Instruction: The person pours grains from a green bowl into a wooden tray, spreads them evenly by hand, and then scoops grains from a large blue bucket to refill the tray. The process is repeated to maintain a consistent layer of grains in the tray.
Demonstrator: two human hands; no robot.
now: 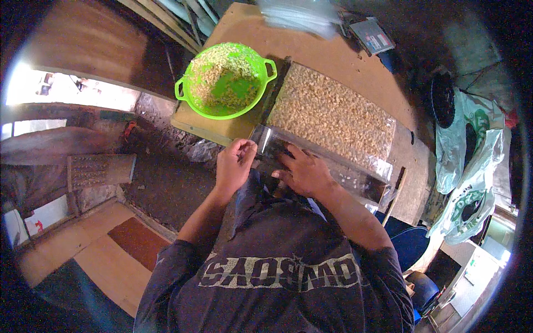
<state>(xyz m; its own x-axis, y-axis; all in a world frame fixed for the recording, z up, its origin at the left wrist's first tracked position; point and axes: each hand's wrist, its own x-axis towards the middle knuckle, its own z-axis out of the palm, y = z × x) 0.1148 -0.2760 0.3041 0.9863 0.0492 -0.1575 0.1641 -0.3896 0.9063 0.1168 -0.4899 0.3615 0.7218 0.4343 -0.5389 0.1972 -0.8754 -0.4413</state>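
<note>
My left hand (pixel 236 164) is at the near left corner of a clear plastic sheet (pixel 270 139), thumb and fingertips pinched together at its edge. My right hand (pixel 306 170) lies with spread, bent fingers over the near edge of the same plastic; whether it grips anything cannot be told. Beyond the hands, a layer of pale soybeans or similar legumes (pixel 333 112) fills a flat rectangular tray or frame, with plastic along its near side. A bright green two-handled plastic colander or basin (pixel 233 93) stands behind my left hand, holding more of these pale pieces.
The brown worktable (pixel 283 41) bears a stack of clear plastic (pixel 300 16) at the back and a small flat box (pixel 372 36). A thin wooden stick (pixel 394 195) lies right of the tray. Green-printed plastic bags (pixel 470 208) hang at the right.
</note>
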